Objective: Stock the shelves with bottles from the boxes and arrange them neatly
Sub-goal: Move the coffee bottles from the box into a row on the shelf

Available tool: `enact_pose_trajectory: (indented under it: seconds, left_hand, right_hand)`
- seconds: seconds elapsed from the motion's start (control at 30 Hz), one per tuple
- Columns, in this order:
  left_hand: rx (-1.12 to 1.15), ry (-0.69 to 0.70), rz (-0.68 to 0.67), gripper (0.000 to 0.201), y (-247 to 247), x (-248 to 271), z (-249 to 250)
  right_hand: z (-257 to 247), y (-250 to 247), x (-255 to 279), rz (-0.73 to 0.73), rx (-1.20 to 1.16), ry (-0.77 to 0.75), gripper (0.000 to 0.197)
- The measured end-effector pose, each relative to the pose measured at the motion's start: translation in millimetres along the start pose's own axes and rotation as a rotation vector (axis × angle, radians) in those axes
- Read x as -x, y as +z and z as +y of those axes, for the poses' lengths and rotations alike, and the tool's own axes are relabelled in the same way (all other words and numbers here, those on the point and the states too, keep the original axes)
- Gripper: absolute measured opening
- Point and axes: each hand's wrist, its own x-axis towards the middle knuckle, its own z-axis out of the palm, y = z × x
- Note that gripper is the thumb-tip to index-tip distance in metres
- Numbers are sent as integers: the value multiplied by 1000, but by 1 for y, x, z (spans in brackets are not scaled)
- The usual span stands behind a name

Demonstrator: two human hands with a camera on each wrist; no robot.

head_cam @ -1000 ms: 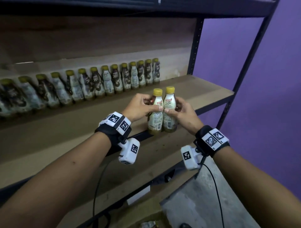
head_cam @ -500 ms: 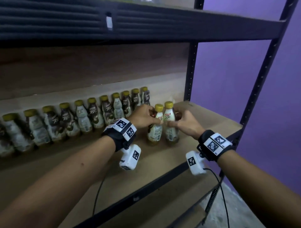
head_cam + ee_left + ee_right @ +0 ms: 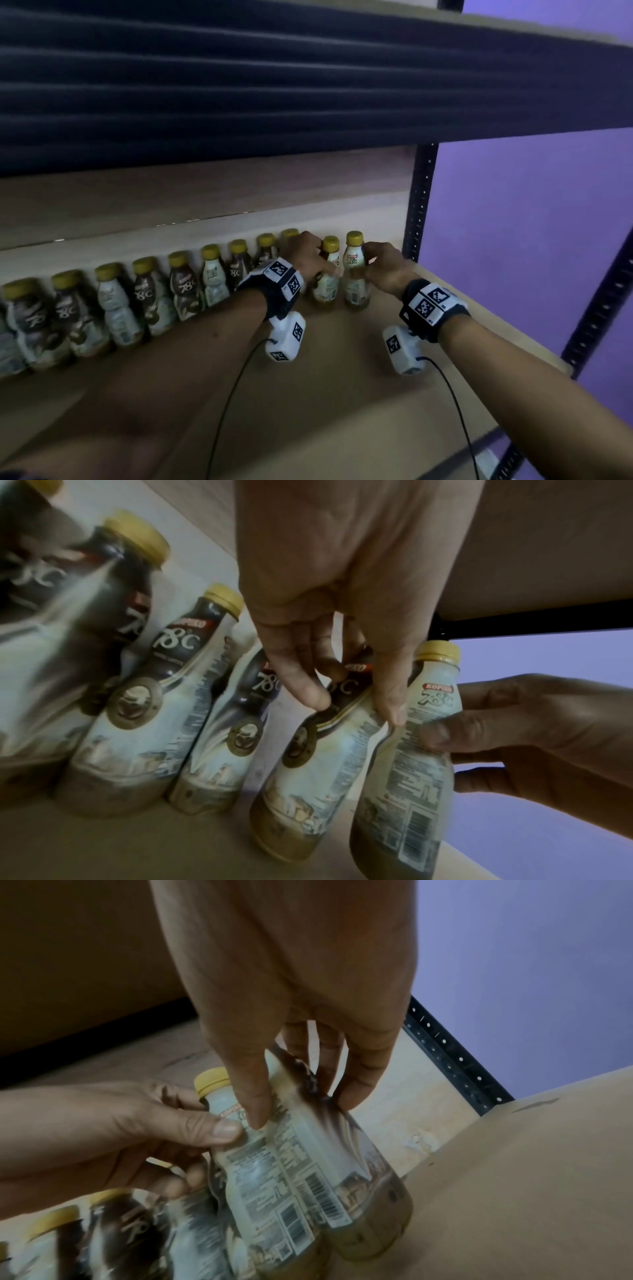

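Observation:
Two yellow-capped coffee bottles stand side by side at the right end of the back row on the wooden shelf board (image 3: 342,370). My left hand (image 3: 315,265) pinches the left bottle (image 3: 325,286) by its shoulder, thumb and fingers curled round it (image 3: 354,710). My right hand (image 3: 368,263) grips the right bottle (image 3: 354,274) the same way (image 3: 301,1110). The left bottle (image 3: 308,764) and right bottle (image 3: 411,764) touch each other, and their bases seem to rest on the board. The right bottle's (image 3: 359,1172) cap is hidden by my fingers.
Several more bottles (image 3: 178,284) line the shelf's back edge, running left. A dark upper shelf beam (image 3: 308,85) hangs close overhead. A black upright post (image 3: 419,198) stands just right of the two bottles, with a purple wall (image 3: 531,222) beyond.
Both hands have carried the two bottles from the shelf's front edge to the back, beside the row's right end. The head view has moved closer and higher.

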Motion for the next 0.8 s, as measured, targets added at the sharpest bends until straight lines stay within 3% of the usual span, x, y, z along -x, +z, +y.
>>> enact_pose_trajectory:
  seconds: [0.23, 0.33, 0.57, 0.7, 0.8]
  left_hand:
    - [-97, -115, 92, 28, 1, -41, 4]
    - [-108, -148, 137, 34, 2, -48, 4]
    - [-52, -242, 136, 36, 7, -57, 3]
    - [-122, -264, 117, 44, 7, -59, 2]
    - [-170, -247, 136, 38, 11, -59, 1]
  right_hand:
    - [13, 11, -59, 60, 74, -22, 21]
    - [15, 15, -77, 51, 85, -21, 22]
    - [16, 26, -99, 0, 65, -3, 26]
    - [19, 30, -105, -7, 88, 14, 31]
    - [22, 32, -106, -11, 62, 20, 28]
